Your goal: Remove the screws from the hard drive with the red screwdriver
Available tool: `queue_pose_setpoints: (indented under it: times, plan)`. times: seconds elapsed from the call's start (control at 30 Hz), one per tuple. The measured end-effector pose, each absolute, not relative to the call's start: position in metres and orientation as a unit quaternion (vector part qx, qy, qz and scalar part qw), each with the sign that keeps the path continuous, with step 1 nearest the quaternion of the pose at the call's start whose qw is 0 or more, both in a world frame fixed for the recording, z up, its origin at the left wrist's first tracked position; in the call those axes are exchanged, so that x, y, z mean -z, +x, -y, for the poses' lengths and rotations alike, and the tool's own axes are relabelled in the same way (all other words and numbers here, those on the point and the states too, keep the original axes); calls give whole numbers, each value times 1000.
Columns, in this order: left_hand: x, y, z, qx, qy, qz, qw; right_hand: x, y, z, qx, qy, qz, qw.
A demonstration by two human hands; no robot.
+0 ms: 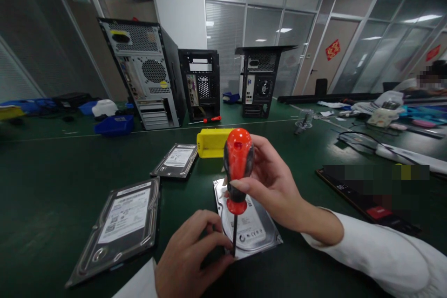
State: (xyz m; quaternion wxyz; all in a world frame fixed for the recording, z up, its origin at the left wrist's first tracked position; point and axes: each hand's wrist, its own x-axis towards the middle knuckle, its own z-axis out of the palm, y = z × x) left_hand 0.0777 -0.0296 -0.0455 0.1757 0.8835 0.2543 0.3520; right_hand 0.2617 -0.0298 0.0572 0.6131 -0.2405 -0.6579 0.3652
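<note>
A silver hard drive (260,230) with a white label lies on the green table in front of me. My right hand (275,184) grips the red and black handle of a screwdriver (239,163), which stands upright with its shaft pointing down at the drive's near left corner. At that corner my left hand (195,253) has thumb and fingers pinched close around the screwdriver's tip. What lies between those fingertips is hidden. Just beyond the drive sits a yellow plastic bin (213,143), partly covered by the screwdriver handle.
Two dark hard drives, a near one (127,223) and a farther one (178,160), lie to the left. Computer cases (150,74) stand behind, with another screwdriver (209,120) before them. A dark flat strip (363,200) and cables (363,135) are at right. A person sits far right.
</note>
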Motion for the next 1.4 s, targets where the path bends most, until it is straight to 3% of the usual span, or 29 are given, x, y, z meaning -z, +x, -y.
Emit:
queue_pose_setpoints:
  times: [0.67,1.4]
  plan:
    - [30,81,22,-253,853,-315,330,-57,266,28,-366,-238,643,630]
    - [26,89,33,-251,839,-374,304,-58,266,29,-374,-242,641,625]
